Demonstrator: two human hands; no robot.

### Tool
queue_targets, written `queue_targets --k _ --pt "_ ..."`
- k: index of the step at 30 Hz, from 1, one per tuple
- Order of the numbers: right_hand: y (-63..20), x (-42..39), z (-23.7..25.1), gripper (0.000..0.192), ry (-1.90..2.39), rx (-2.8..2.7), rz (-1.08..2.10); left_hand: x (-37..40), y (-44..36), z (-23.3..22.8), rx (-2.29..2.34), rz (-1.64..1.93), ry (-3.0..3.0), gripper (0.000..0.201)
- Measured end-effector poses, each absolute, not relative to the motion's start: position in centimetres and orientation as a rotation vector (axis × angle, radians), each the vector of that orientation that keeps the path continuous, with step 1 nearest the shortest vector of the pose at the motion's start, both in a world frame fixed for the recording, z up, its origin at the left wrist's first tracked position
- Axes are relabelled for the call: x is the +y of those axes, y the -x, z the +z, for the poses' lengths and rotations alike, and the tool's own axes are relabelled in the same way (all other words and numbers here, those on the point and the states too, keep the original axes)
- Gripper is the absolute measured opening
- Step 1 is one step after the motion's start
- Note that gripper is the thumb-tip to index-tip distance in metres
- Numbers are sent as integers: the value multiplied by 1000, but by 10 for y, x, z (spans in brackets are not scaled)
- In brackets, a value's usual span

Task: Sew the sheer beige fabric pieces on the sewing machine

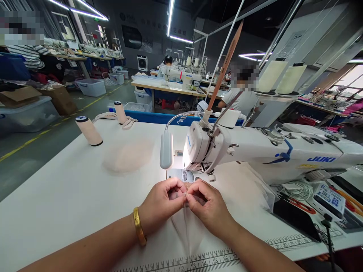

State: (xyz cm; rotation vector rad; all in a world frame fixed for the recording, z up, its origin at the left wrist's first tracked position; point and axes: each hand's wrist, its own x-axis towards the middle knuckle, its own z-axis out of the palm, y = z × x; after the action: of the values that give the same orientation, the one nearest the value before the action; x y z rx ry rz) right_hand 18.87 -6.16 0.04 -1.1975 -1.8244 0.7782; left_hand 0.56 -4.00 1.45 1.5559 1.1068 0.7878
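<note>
Left hand [164, 198] and right hand [208, 207] both pinching sheer fabric [187, 226], close together, just in front of the machine [244, 141]. Fabric is draping down between the wrists toward the ruler [210, 261]. Lamp [166, 149] is hanging beside the needle end. Loose cloth [129, 155] is lying near the cones [89, 131].

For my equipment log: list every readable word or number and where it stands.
"JUKI": arm of near sewing machine.
"JUKI": its head.
"JUKI": far sewing machine.
"14", "15", "16": ruler.
Too small or blurred: other ruler numbers, wall lettering, print on brown rod, control panel display, yellow label.
</note>
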Motion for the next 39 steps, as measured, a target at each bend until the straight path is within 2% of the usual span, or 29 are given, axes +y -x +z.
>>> queue_targets --k 10,21,24,26,30,36,39 --pt "-190 -61 -2 14 1296 -1797 717 -39 -1 9 1163 823 -1782 25" --pt "-184 -47 -17 14 1469 -1977 443 -29 -16 6 1523 411 -2183 20" --pt "-183 -43 -19 17 1536 -2003 395 -30 -16 1 1541 570 -2293 5" --pt "-183 -42 -19 18 1564 -2015 393 -31 -14 -3 1503 745 -2443 2" --pt "-183 -38 -17 19 1608 -2017 404 -36 -6 -10 1178 840 -2768 29" --pt "-200 -38 -14 11 1445 -2082 490 -36 1 -9 1067 791 -2770 30" --pt "-209 -40 -17 16 1294 -2164 414 -33 2 -9 1047 787 -2761 34"
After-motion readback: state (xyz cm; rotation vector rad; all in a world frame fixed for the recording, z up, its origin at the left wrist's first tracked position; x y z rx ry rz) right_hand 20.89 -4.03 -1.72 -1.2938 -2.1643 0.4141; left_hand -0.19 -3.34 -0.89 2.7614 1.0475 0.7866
